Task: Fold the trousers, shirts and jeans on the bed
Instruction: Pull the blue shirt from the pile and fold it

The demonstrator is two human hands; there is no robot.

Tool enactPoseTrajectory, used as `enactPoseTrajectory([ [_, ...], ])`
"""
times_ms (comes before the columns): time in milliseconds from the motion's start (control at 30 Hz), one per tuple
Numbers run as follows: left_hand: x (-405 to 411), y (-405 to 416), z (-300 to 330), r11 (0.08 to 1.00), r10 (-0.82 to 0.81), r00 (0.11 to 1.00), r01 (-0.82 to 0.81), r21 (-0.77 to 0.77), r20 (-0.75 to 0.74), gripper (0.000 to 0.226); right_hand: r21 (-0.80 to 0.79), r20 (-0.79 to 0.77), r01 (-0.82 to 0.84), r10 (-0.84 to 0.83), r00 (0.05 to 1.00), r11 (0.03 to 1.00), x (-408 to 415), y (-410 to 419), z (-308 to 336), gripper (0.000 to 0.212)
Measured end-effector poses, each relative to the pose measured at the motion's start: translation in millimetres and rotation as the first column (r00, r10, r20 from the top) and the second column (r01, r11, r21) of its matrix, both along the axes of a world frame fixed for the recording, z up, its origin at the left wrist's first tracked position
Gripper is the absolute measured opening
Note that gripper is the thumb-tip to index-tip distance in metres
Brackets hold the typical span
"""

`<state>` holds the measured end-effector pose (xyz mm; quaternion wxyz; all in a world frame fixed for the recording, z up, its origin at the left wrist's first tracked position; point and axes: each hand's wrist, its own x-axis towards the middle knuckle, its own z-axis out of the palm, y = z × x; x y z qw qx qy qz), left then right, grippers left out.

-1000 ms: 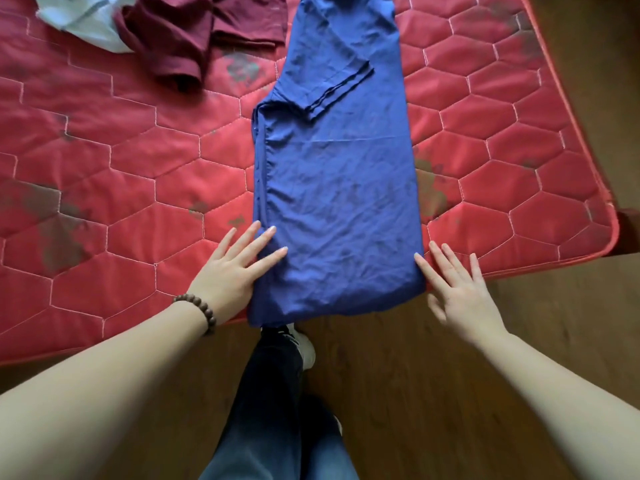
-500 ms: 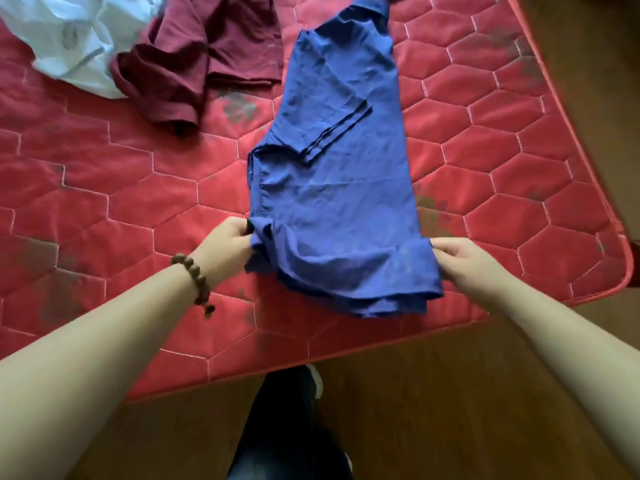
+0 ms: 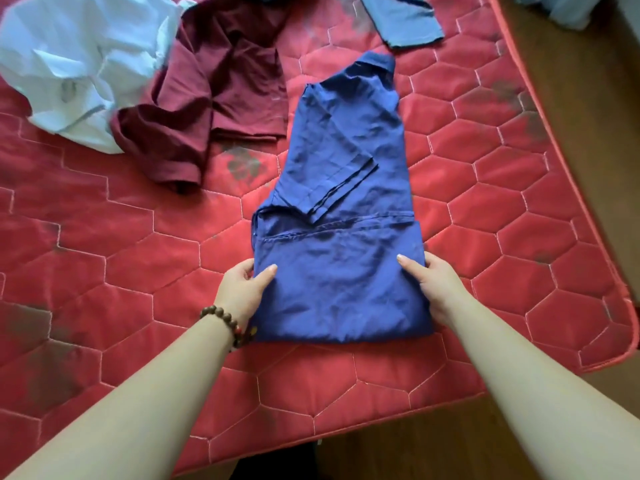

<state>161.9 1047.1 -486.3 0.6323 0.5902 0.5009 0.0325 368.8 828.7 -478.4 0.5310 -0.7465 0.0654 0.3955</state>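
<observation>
Blue shirt [image 3: 341, 216] half-folded on red mattress [image 3: 138, 271], left hand [image 3: 242, 292] and right hand [image 3: 433, 285] at its sides.

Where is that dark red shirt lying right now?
In the head view, the dark red shirt lies crumpled on the red mattress, upper left of centre, between the white garment on its left and the blue shirt being folded on its right.

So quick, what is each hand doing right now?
Left hand: gripping the left edge of the blue shirt, thumb on top.
Right hand: gripping the shirt's right edge.
</observation>
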Motion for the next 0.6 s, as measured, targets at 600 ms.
enactPoseTrajectory([
  [600,124.7,93.8,98.1,0.995,0.089,0.884,-0.06,-0.079,0.459,0.023,0.259,0.346,-0.107,0.011,0.938,0.96,114.3,81.0,98.8,0.025],
])
